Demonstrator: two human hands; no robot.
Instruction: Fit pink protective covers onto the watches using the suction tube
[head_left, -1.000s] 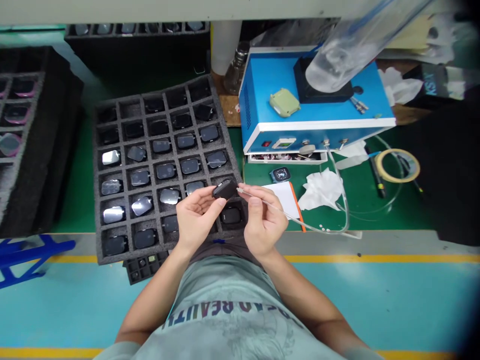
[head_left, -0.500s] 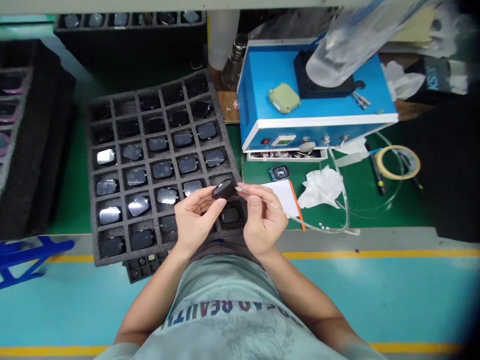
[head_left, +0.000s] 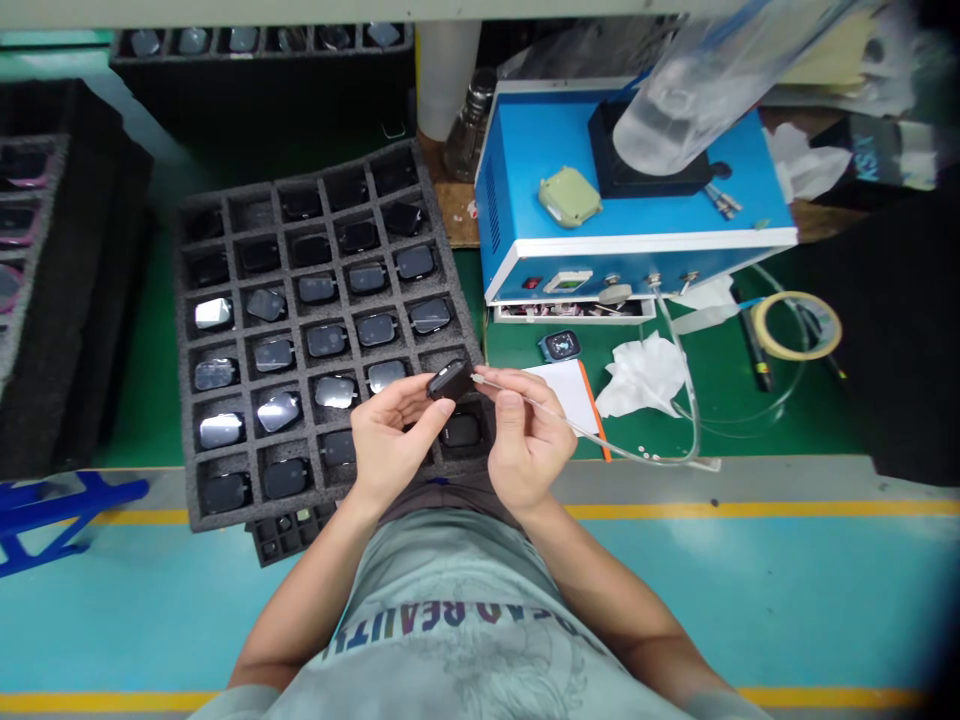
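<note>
My left hand [head_left: 394, 430] is closed on a black smartwatch body [head_left: 448, 380], tilted up between thumb and fingers. Pinched in my right hand [head_left: 529, 440] is a clear thin tube [head_left: 551, 410], its pale tip pointing at the watch's side; whether the tip touches the watch I cannot tell. Both hands are above the near right corner of a dark foam tray [head_left: 184, 420], whose square compartments hold several watch bodies. One dark watch body [head_left: 460, 429] lies in a compartment between my hands. The tube loops right and up to the front of a blue machine [head_left: 517, 160].
Behind the white note sheet [head_left: 559, 393] lies a small blue watch [head_left: 559, 346]. Crumpled tissue [head_left: 643, 375] and a tape roll [head_left: 796, 325] are on the right. A green watch case [head_left: 570, 197] rests on the machine. Stacked foam trays [head_left: 75, 280] stand at the left.
</note>
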